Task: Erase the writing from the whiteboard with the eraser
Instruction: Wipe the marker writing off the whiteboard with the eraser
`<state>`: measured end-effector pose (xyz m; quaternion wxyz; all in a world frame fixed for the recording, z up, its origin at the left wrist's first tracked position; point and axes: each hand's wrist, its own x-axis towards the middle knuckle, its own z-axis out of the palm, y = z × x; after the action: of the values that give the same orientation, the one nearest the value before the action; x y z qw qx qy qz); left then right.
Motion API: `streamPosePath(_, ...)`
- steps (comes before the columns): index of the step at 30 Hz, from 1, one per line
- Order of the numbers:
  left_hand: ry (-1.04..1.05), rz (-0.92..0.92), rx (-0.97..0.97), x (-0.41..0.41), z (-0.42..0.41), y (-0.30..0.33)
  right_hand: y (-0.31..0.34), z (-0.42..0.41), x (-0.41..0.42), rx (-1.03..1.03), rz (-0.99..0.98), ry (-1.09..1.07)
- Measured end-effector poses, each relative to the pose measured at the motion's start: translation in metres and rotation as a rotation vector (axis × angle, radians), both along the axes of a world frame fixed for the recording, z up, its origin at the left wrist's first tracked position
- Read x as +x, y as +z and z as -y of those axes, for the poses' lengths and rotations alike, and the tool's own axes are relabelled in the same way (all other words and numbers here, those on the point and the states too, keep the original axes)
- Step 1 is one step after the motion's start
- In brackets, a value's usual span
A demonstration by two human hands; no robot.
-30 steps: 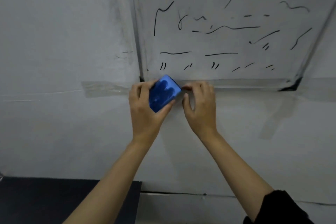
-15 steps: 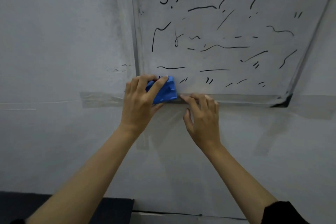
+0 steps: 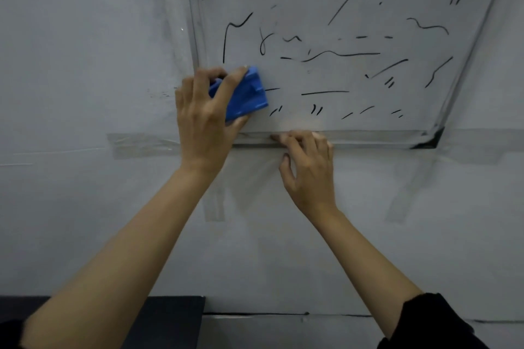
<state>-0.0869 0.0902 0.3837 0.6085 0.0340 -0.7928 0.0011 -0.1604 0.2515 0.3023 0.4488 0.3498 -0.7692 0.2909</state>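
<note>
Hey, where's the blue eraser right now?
In the head view, the blue eraser is in the left hand, against the whiteboard's lower-left corner, beside a short black line.

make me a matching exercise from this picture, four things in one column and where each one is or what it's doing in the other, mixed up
Things:
1. left hand
2. right hand
3. eraser
4. black marks

States:
A. blue, against the whiteboard at its lower left corner
B. fingers rest on the board's bottom edge
C. scattered across the board, not yet wiped
D. grips the eraser

Pairs: 1-D, 2-B, 3-A, 4-C
</note>
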Motion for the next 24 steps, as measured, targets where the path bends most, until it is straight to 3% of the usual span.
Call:
streamPosePath(5,-0.075,0.136,-0.054,0.008,-0.006,-0.034,0.009,-0.004,-0.002,-0.090,0.090,0.117)
streamPosePath(11,-0.085,0.166,-0.087,0.008,-0.003,-0.021,0.026,-0.003,0.006,-0.232,0.232,0.228)
streamPosePath(19,-0.220,0.077,0.452,0.005,-0.047,-0.023,0.018,0.015,0.046,-0.360,0.473,0.547)
streamPosePath(24,-0.410,0.140,0.508,0.020,-0.057,-0.020,0.013,0.017,0.055,-0.331,0.561,0.520)
